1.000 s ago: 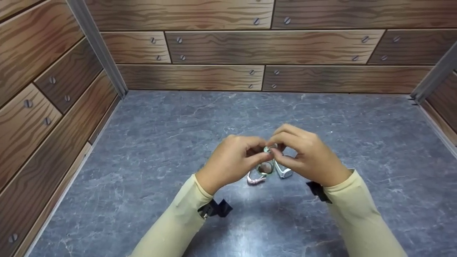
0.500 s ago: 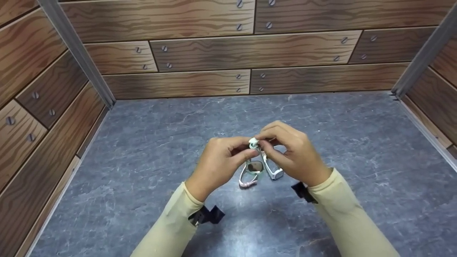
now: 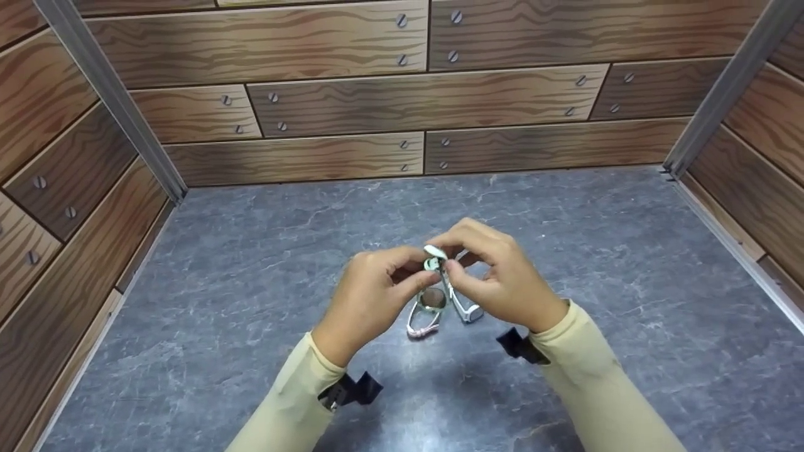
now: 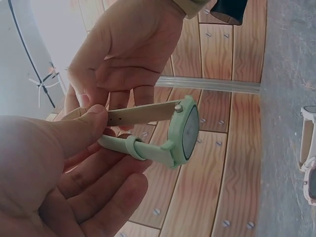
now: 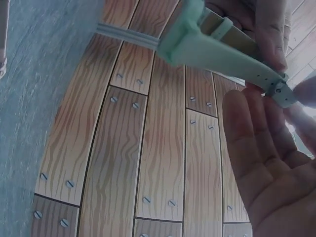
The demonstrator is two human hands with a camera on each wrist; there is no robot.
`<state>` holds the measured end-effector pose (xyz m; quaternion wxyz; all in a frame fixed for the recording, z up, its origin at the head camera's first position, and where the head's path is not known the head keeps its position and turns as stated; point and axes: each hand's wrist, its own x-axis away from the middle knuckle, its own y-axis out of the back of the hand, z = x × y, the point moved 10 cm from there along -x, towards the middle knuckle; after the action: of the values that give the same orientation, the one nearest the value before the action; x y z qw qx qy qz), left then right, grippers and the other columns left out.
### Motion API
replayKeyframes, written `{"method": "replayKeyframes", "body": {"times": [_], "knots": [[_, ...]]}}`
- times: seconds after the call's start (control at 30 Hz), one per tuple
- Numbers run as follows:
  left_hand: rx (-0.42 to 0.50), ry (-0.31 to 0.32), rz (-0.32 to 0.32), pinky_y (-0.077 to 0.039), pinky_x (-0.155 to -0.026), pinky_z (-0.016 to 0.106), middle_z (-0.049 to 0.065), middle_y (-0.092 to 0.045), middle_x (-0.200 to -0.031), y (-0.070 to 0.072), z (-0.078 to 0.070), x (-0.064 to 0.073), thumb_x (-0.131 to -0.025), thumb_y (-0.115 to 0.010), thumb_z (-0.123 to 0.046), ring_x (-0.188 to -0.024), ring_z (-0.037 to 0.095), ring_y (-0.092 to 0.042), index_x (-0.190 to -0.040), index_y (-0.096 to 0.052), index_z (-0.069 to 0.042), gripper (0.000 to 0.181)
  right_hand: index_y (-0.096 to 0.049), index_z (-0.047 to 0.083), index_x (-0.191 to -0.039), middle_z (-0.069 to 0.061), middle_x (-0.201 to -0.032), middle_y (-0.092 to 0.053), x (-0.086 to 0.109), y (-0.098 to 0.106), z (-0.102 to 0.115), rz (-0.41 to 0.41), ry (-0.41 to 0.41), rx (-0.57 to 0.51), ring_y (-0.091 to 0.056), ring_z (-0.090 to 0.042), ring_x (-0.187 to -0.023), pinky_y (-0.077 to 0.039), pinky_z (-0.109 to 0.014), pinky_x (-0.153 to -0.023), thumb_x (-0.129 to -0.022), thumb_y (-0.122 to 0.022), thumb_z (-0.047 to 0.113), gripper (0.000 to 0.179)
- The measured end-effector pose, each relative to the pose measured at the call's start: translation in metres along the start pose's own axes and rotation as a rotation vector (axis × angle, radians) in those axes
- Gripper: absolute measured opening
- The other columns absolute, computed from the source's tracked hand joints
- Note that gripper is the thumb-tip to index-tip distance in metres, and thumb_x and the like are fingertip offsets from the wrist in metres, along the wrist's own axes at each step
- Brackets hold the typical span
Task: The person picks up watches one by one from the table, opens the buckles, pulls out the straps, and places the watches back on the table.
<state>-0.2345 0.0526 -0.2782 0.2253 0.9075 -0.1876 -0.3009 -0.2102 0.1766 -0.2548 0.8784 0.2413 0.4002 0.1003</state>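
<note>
A mint-green wristwatch hangs between my two hands, its round dial below the fingers in the head view. My left hand pinches the strap between thumb and fingers. Facing it, my right hand pinches the strap's end beside the metal buckle. The strap forms a closed loop, with its tip passing through the buckle in the right wrist view. A strap keeper sits partway along one half. Fingertips cover part of the strap ends.
Behind the held watch, a pink-strapped watch and a white watch lie on the grey marbled table. Wood-patterned panels wall the table at the back and sides.
Both hands and the watch shift left in the head view as the camera turns. The pale strap end now sticks up more plainly between the fingertips.
</note>
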Motion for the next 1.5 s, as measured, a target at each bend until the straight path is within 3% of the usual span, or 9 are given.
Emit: {"method": "replayKeyframes", "body": {"times": [0.13,0.33,0.47,0.7,0.87,1.0,1.13,1.27,1.5], "knots": [[-0.035,-0.003,-0.003,-0.058,-0.069,0.022,-0.006,-0.078,-0.090,0.001,0.000,0.000,-0.094,-0.077,-0.024,-0.074,-0.001,-0.069,-0.106,-0.079,-0.013,0.017,-0.072,0.012,-0.107,0.002,-0.099,-0.067,-0.001,-0.002,-0.003,0.006,-0.024,0.000,-0.066,-0.014,-0.086,-0.060,-0.029,-0.070,-0.093,-0.067,-0.004,0.021],[-0.001,0.009,-0.027,-0.059,-0.069,0.022,-0.006,-0.077,-0.089,0.003,0.001,-0.001,-0.093,-0.078,-0.020,-0.074,-0.001,-0.070,-0.104,-0.079,-0.012,0.014,-0.067,0.004,-0.103,0.001,-0.093,-0.070,-0.001,0.002,-0.007,-0.012,-0.065,-0.011,-0.068,-0.013,-0.079,-0.059,-0.029,-0.067,-0.099,-0.068,0.003,0.005],[0.019,0.010,-0.033,-0.059,-0.070,0.022,-0.006,-0.077,-0.089,0.003,0.002,-0.002,-0.093,-0.078,-0.020,-0.075,0.001,-0.070,-0.104,-0.078,-0.012,0.013,-0.066,0.005,-0.103,-0.001,-0.089,-0.069,0.000,0.004,-0.009,-0.006,-0.070,-0.061,-0.068,-0.014,-0.074,-0.059,-0.029,-0.064,-0.099,-0.067,0.000,0.006],[-0.007,0.032,-0.011,-0.059,-0.070,0.022,-0.007,-0.076,-0.088,0.003,0.005,0.001,-0.093,-0.079,-0.021,-0.075,0.001,-0.069,-0.103,-0.078,-0.013,0.013,-0.065,0.001,-0.104,-0.005,-0.092,-0.069,0.000,0.003,-0.011,-0.004,-0.094,-0.129,-0.069,-0.014,-0.079,-0.061,-0.031,-0.069,-0.099,-0.066,-0.001,0.006],[-0.070,0.002,0.003,-0.058,-0.081,0.022,-0.008,-0.076,-0.099,0.001,0.002,-0.001,-0.095,-0.077,-0.025,-0.088,0.005,-0.070,-0.111,-0.075,-0.014,0.019,-0.067,0.000,-0.105,-0.006,-0.094,-0.071,0.000,0.005,-0.012,-0.011,-0.108,-0.131,-0.070,-0.014,-0.081,-0.061,-0.029,-0.069,-0.097,-0.068,-0.003,0.009],[-0.081,-0.036,-0.025,-0.056,-0.087,0.023,-0.006,-0.071,-0.108,0.003,-0.002,-0.001,-0.095,-0.078,-0.026,-0.100,0.009,-0.067,-0.116,-0.070,-0.014,0.026,-0.069,-0.001,-0.105,-0.008,-0.095,-0.072,0.000,0.006,-0.012,-0.017,-0.099,-0.126,-0.070,-0.013,-0.081,-0.060,-0.027,-0.070,-0.095,-0.069,-0.004,0.011],[-0.059,-0.047,-0.014,-0.056,-0.088,0.024,-0.005,-0.067,-0.104,0.002,-0.004,0.000,-0.095,-0.078,-0.021,-0.099,0.009,-0.065,-0.106,-0.067,-0.013,0.018,-0.072,0.002,-0.106,-0.007,-0.097,-0.074,0.000,0.003,-0.010,-0.002,-0.064,-0.109,-0.071,-0.013,-0.086,-0.062,-0.029,-0.074,-0.094,-0.071,-0.003,0.013],[-0.033,-0.011,0.008,-0.057,-0.085,0.025,-0.005,-0.066,-0.099,0.000,-0.002,-0.001,-0.094,-0.078,-0.017,-0.094,0.008,-0.066,-0.099,-0.067,-0.012,0.013,-0.073,0.005,-0.106,-0.006,-0.101,-0.075,-0.001,0.000,-0.007,0.019,-0.018,-0.091,-0.072,-0.016,-0.089,-0.062,-0.030,-0.076,-0.094,-0.072,0.000,0.013],[0.037,0.042,0.043,-0.059,-0.081,0.029,-0.004,-0.067,-0.096,-0.002,0.002,0.000,-0.094,-0.078,-0.014,-0.088,0.008,-0.066,-0.096,-0.068,-0.012,0.010,-0.074,0.005,-0.108,-0.006,-0.100,-0.074,-0.001,-0.004,-0.003,0.029,0.028,-0.074,-0.069,-0.010,-0.085,-0.061,-0.027,-0.071,-0.092,-0.072,-0.006,0.020]]}}
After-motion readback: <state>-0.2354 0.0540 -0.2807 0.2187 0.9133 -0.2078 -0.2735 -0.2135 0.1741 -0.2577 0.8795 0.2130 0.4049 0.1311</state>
